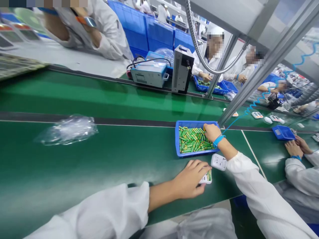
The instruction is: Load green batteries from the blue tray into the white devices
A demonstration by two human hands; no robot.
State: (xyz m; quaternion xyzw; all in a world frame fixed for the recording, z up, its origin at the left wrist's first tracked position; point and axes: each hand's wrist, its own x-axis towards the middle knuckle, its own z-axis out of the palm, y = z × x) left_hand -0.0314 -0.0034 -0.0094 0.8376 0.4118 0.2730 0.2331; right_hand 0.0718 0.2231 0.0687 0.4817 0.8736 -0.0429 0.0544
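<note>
Blue plastic walls form the tray (pixel 177 139), filled with loose green cells (pixel 191 141). At its right end the right hand (pixel 213 133) reaches in, fingers bent; whether they pinch a cell cannot be told. Just in front of the tray, the left hand (pixel 190 179) grasps a white case (pixel 204 179), cells showing along one side. Near the tray's front right corner lies a second case (pixel 219 162); a low sweep of the adjacent cuff (pixel 236 162) could displace it, and a loose pinch could drop a cell.
</note>
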